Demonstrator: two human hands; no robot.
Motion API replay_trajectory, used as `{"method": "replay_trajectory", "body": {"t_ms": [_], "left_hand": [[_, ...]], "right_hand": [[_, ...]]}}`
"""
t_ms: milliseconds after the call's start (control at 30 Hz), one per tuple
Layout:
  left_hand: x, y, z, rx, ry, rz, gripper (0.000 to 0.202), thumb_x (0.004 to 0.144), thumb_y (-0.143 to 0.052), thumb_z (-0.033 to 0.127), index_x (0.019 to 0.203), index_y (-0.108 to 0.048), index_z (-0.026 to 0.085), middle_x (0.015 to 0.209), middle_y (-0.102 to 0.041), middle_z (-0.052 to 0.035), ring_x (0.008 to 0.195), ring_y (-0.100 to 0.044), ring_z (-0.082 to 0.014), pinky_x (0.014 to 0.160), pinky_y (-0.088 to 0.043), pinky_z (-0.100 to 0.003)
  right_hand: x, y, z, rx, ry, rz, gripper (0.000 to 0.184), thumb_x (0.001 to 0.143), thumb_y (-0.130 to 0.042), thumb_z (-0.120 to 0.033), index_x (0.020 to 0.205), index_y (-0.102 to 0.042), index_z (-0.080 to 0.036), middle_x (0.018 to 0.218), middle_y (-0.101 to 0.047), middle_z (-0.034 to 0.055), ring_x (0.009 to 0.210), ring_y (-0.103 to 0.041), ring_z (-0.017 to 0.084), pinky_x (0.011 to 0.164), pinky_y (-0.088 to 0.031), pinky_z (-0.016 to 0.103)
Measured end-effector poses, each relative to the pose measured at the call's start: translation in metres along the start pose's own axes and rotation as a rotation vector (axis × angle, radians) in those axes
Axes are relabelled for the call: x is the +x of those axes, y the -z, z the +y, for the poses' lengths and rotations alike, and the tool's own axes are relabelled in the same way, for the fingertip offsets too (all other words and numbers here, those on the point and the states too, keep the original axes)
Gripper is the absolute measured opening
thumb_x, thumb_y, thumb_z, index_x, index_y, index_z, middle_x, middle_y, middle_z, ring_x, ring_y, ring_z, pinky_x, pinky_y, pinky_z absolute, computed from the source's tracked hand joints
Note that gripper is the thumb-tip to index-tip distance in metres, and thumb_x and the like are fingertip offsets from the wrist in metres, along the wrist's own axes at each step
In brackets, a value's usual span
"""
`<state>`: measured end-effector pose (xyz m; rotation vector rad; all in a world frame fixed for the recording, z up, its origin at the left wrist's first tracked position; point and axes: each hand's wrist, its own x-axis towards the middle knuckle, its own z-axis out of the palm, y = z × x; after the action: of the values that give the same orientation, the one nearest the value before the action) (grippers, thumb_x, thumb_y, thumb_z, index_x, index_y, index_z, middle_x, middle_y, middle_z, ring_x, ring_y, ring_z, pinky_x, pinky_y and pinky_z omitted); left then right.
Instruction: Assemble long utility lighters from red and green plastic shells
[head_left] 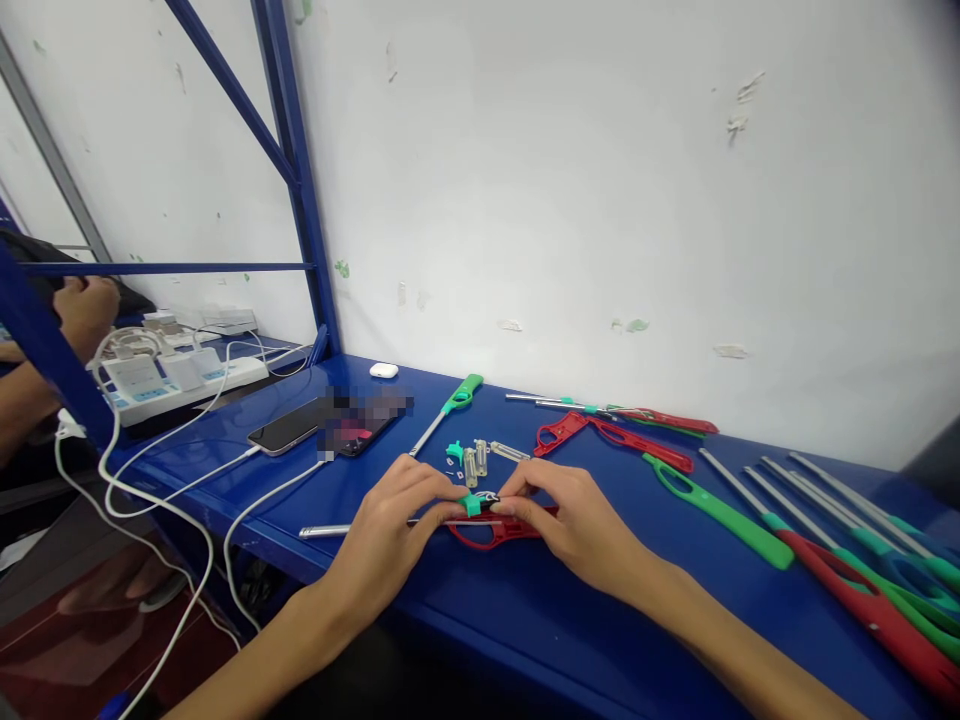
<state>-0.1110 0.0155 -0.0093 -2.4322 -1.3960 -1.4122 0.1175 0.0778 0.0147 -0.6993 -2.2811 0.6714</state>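
Near the table's front edge, both hands work over an opened stick lighter with a red handle shell (491, 538) and a metal tube (325, 531). My left hand (394, 520) pinches a teal trigger piece (472, 504) between thumb and fingers. The fingers of my right hand (574, 510) are closed on a small black part (491, 502) with a thin pale wire, touching the teal piece. Just behind lie clear fuel tanks (470, 467) and a loose teal trigger (455, 452). The fingers partly cover the red shell.
A green stick lighter (463, 395) lies behind. Red shell halves (637, 443) and a green shell (720, 512) lie to the right, beside several stick lighters (870, 600). Phones (289, 425), white cables (259, 490) and a power strip (195, 390) are left. Another person's hand (88, 310) shows beyond the blue frame.
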Motion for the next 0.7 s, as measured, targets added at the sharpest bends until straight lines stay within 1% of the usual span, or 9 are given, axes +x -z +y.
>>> {"method": "replay_trajectory", "body": {"t_ms": [233,433,533,700], "left_hand": [[-0.0018,-0.0012,0.0033,0.038,-0.070,0.007,0.014,0.099,-0.061,0.014,0.104,-0.072,0.020,0.093,-0.070,-0.0037,0.089,-0.058,-0.0176,0.075,-0.052,-0.027],[-0.0043,-0.0003,0.0023,0.079,-0.086,-0.057,0.017,0.103,-0.054,0.016,0.107,-0.070,0.021,0.097,-0.069,-0.0054,0.090,-0.056,-0.0186,0.074,-0.051,-0.028],[-0.0049,-0.0006,0.0028,0.086,-0.092,-0.075,0.017,0.103,-0.054,0.015,0.107,-0.070,0.020,0.097,-0.069,-0.0054,0.089,-0.055,-0.0182,0.073,-0.050,-0.028],[-0.0053,-0.0028,0.0035,0.084,-0.113,-0.063,0.015,0.102,-0.056,0.014,0.106,-0.070,0.019,0.097,-0.069,-0.0048,0.087,-0.056,-0.0175,0.073,-0.050,-0.028]], "right_hand": [[0.0000,-0.0030,-0.0047,0.063,-0.008,0.042,0.019,0.099,-0.060,-0.025,0.081,-0.066,-0.021,0.076,-0.070,-0.0008,0.070,-0.062,0.015,0.067,-0.045,0.026],[-0.0002,-0.0041,-0.0033,0.065,-0.010,0.038,0.020,0.099,-0.061,-0.026,0.080,-0.065,-0.021,0.077,-0.071,-0.0011,0.070,-0.063,0.015,0.067,-0.045,0.026],[-0.0003,-0.0055,-0.0012,0.056,-0.014,0.045,0.020,0.099,-0.059,-0.024,0.080,-0.064,-0.021,0.077,-0.070,-0.0010,0.070,-0.062,0.015,0.066,-0.044,0.026],[-0.0008,-0.0079,-0.0012,0.084,-0.039,0.042,0.022,0.101,-0.056,-0.025,0.080,-0.061,-0.021,0.075,-0.066,-0.0021,0.067,-0.058,0.014,0.064,-0.042,0.026]]}}
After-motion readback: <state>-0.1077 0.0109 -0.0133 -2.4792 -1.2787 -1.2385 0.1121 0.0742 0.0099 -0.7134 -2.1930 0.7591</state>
